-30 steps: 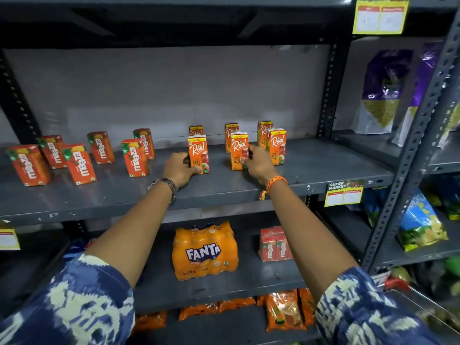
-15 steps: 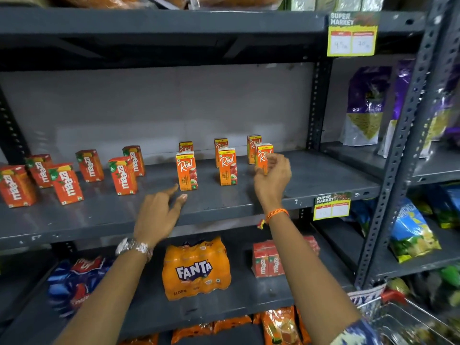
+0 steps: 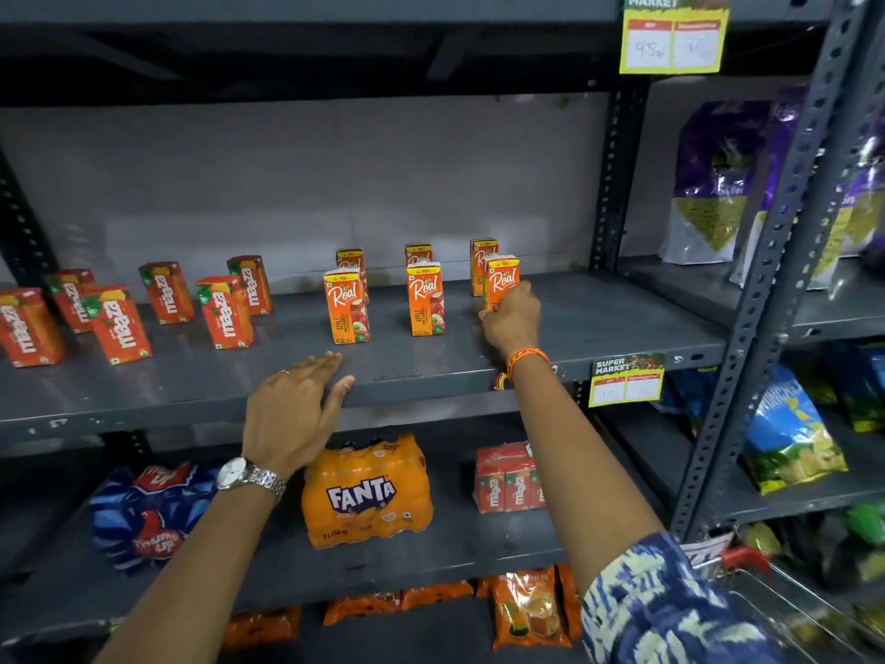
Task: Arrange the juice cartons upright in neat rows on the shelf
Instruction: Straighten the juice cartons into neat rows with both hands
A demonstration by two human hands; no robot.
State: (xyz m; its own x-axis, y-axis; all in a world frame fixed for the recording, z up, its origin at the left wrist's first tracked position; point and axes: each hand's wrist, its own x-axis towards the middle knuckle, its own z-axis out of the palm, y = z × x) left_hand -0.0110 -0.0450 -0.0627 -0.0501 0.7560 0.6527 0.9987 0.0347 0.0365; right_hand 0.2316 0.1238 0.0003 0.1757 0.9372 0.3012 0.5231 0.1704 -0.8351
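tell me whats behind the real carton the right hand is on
Right behind the front-right Real carton, which the right hand grips, stands another Real carton, upright. Only its left part and top show; the rest is covered, as is anything further back.

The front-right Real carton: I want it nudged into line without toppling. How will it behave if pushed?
The front-right Real carton stands tall on a narrow base, so a high push would likely tip it; push low. Its small, boxy shape suggests it is stiff and light, probably sliding easily on the smooth shelf. The right hand already touches its lower side.
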